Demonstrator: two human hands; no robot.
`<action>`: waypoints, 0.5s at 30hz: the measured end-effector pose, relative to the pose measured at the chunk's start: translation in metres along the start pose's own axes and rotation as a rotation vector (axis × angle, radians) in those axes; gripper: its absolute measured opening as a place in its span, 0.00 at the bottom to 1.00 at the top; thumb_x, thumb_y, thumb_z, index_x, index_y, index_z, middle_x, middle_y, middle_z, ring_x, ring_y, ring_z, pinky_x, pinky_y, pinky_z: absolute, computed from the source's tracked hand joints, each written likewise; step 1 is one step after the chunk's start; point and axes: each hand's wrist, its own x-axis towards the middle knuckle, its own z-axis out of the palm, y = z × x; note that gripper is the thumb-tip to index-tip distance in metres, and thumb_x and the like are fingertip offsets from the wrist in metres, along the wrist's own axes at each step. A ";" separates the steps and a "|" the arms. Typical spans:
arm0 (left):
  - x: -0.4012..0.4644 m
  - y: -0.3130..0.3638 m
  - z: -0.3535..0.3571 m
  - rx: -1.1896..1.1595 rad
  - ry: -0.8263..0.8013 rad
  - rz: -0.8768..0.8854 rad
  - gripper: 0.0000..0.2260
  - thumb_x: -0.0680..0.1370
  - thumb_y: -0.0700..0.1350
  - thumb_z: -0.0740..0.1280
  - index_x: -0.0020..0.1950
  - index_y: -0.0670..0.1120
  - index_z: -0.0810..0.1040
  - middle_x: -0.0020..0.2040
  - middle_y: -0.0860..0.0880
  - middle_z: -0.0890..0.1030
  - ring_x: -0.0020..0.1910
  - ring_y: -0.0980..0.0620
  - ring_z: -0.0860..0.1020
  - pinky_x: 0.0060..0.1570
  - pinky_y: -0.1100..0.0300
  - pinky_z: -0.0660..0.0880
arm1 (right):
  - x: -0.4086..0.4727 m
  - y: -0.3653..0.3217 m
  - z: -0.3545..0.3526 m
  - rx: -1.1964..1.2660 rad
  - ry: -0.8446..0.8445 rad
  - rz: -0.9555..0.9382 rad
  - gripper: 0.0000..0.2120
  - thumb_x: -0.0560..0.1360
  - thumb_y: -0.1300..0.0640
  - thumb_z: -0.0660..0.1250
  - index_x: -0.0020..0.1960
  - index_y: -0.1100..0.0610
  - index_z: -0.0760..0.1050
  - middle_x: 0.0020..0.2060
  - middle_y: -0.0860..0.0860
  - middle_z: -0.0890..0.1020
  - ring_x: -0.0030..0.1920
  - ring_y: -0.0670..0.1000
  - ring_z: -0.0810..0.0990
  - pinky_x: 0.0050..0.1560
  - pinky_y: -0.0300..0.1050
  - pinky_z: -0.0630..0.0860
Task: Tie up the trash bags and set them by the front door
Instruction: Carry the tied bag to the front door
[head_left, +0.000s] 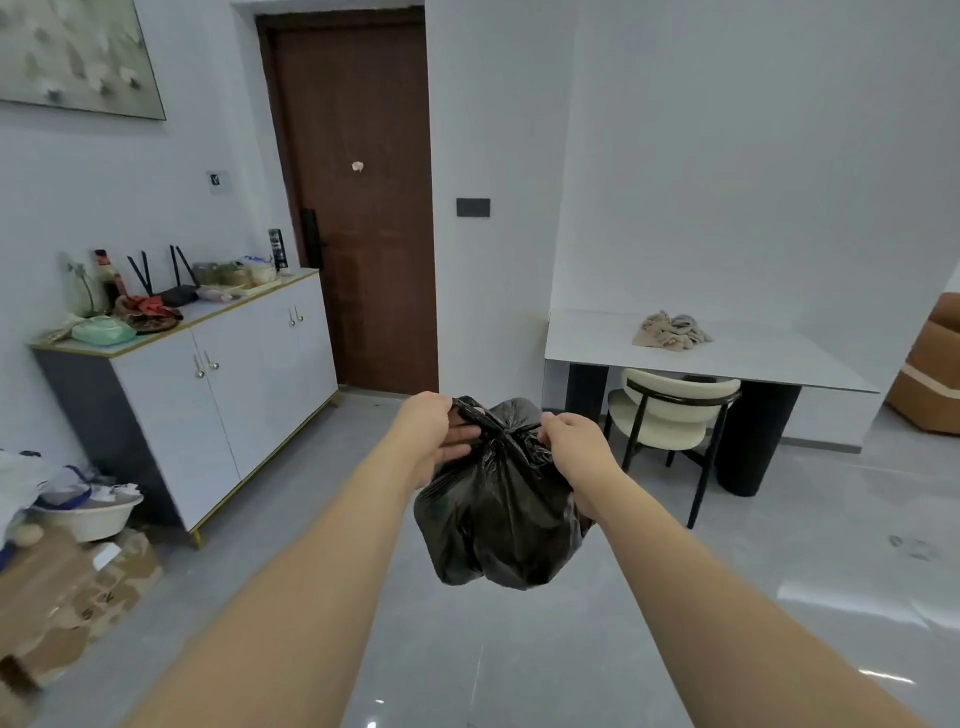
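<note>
A full black trash bag (493, 519) hangs in the air in front of me, above the grey floor. My left hand (431, 434) grips one gathered flap of the bag's mouth on the left side. My right hand (571, 447) grips the other flap on the right side. The two flaps cross between my hands at the bag's neck. A brown front door (363, 208) stands shut straight ahead, a few steps beyond the bag.
A white cabinet (234, 384) with clutter on top lines the left wall. Cardboard boxes (67, 597) and a basin (85, 514) sit on the floor at lower left. A white table (727, 358) with a cloth and a cream chair (670, 415) stand at right.
</note>
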 end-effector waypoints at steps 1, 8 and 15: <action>0.025 0.000 0.004 -0.018 -0.015 -0.011 0.12 0.83 0.44 0.51 0.53 0.43 0.73 0.44 0.46 0.81 0.40 0.50 0.80 0.45 0.53 0.78 | 0.024 0.001 0.006 0.027 0.003 0.027 0.16 0.82 0.53 0.55 0.37 0.56 0.70 0.31 0.51 0.69 0.33 0.49 0.66 0.34 0.44 0.62; 0.198 0.007 0.031 -0.061 -0.026 -0.028 0.16 0.84 0.44 0.49 0.49 0.41 0.75 0.46 0.44 0.82 0.44 0.48 0.80 0.42 0.54 0.78 | 0.198 0.006 0.041 0.123 -0.077 0.139 0.13 0.79 0.55 0.59 0.37 0.56 0.74 0.38 0.55 0.78 0.39 0.54 0.75 0.42 0.46 0.71; 0.354 0.054 0.054 -0.082 0.020 -0.035 0.14 0.84 0.45 0.50 0.51 0.41 0.73 0.46 0.44 0.82 0.44 0.48 0.80 0.44 0.55 0.78 | 0.362 -0.031 0.072 0.120 -0.152 0.184 0.15 0.79 0.55 0.60 0.35 0.56 0.74 0.34 0.55 0.77 0.36 0.54 0.75 0.39 0.44 0.71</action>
